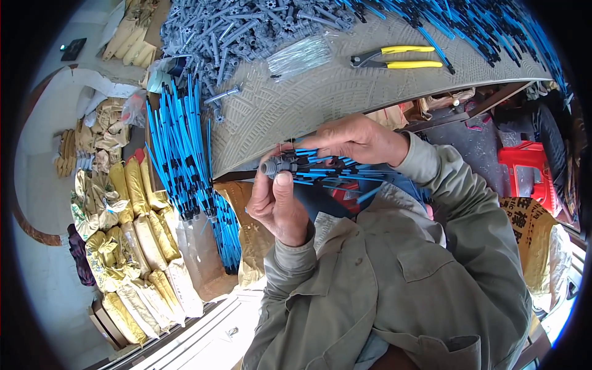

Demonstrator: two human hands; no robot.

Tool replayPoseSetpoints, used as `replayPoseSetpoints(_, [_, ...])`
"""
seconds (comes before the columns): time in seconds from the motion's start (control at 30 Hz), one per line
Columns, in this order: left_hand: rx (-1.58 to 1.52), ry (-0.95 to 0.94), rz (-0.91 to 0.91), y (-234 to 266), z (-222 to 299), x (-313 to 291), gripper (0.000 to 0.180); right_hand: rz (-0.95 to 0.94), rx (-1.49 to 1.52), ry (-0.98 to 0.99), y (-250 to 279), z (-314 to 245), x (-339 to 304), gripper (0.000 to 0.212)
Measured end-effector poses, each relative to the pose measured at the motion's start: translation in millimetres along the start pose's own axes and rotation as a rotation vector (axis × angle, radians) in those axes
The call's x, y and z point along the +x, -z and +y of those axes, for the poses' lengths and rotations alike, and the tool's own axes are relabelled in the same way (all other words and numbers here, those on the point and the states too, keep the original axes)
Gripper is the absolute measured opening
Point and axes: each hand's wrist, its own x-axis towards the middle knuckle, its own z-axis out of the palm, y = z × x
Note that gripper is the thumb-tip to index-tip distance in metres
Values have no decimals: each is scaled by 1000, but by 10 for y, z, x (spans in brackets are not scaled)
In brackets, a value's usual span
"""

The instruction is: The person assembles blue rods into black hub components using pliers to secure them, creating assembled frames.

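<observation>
A bundle of thin blue rods with black joints (pixel 333 172) lies across the space between my hands, above my lap. At its left end is a grey ribbed plastic fitting (pixel 271 167). My left hand (pixel 280 206) grips this end, the thumb pressed against the fitting and the fingers curled behind it. My right hand (pixel 357 140) is bent over the top of the bundle, fingers closed against the rods and a thin strand near the fitting. Its fingertips are partly hidden.
The table (pixel 277 117) holds a heap of grey plastic fittings (pixel 234 31), a bundle of clear ties (pixel 300 57), yellow-handled pliers (pixel 398 58) and more blue rods (pixel 468 31). Blue bundles (pixel 179 148) stand at left near stacked yellow sacks (pixel 135 240). A red stool (pixel 530 172) is at right.
</observation>
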Motion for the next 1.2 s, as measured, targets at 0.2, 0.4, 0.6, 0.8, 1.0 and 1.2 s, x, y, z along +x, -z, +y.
replayPoseSetpoints(0.2, [53, -11, -16, 44, -15, -34, 35, 50, -722, 136, -165, -152, -146, 53])
replayPoseSetpoints(0.4, [241, -164, -37, -73, -15, -87, 36, 183, -862, 228, -278, -273, -189, 53])
replayPoseSetpoints(0.6, [249, -249, -158, -61, -67, -95, 36, 226, -401, 49, -347, -323, -248, 49])
replayPoseSetpoints(0.8, [269, -251, -129, -59, -114, -116, 47, 289, -536, 115, -334, -296, -217, 36])
replayPoseSetpoints(1.0, [293, -227, -83, -111, -104, -152, 50, 2, -614, -1, -174, -336, -133, 21])
replayPoseSetpoints(1.2, [322, -252, -63, -138, -121, -165, 50, -25, -546, 33, -136, -279, -104, 23])
